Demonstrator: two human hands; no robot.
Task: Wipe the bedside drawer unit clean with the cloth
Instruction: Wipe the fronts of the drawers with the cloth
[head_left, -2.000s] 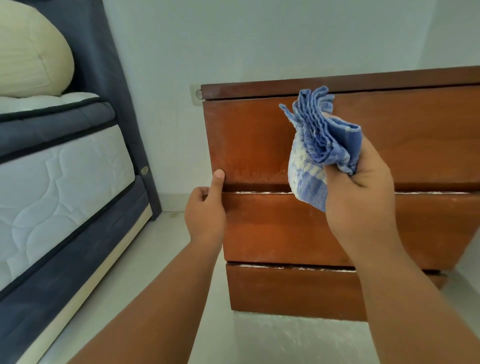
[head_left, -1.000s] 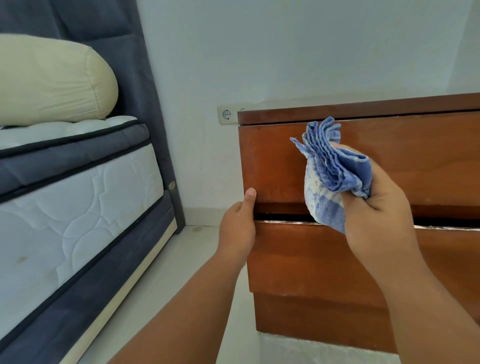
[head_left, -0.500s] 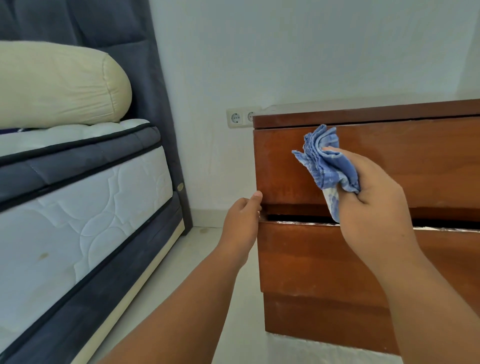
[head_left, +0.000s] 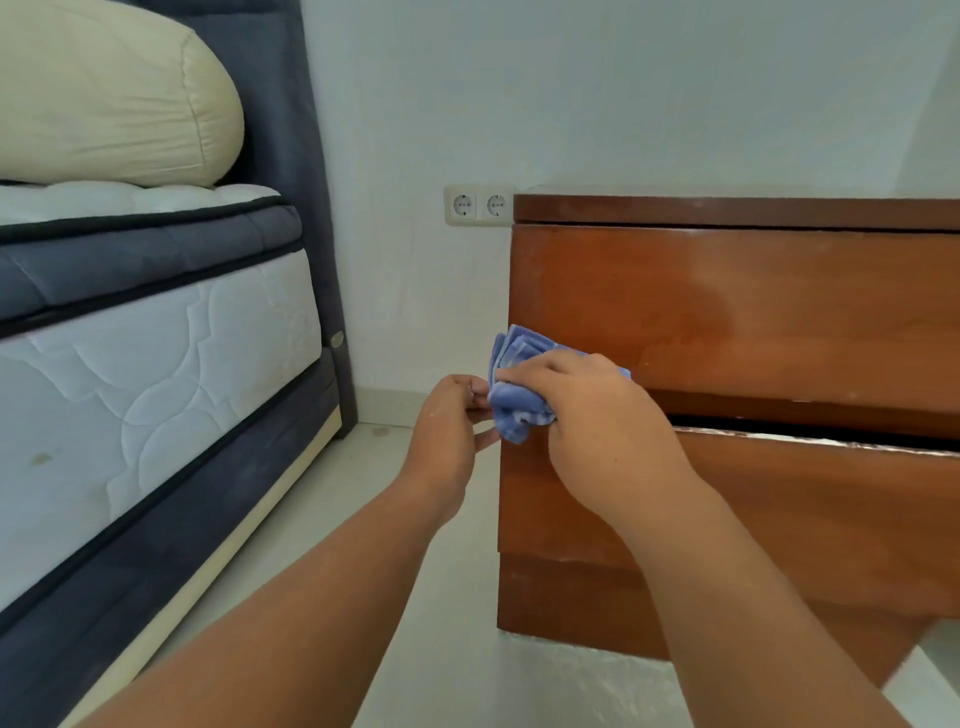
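The brown wooden bedside drawer unit (head_left: 753, 322) fills the right half of the head view, and its middle drawer (head_left: 810, 499) stands pulled out a little. My right hand (head_left: 597, 415) grips a bunched blue cloth (head_left: 514, 384) and presses it against the bottom left corner of the top drawer front. My left hand (head_left: 449, 431) is at the unit's left edge, fingers curled at the corner of the middle drawer; the cloth hides its fingertips.
A bed with a white and dark blue mattress (head_left: 156, 364) and a cream pillow (head_left: 109, 93) stands to the left. A double wall socket (head_left: 478, 205) sits beside the unit's top. Pale floor (head_left: 363, 499) runs between bed and unit.
My right hand carried the cloth down and left, from the middle of the top drawer front to its bottom left corner. The left hand stayed at the drawer's edge.
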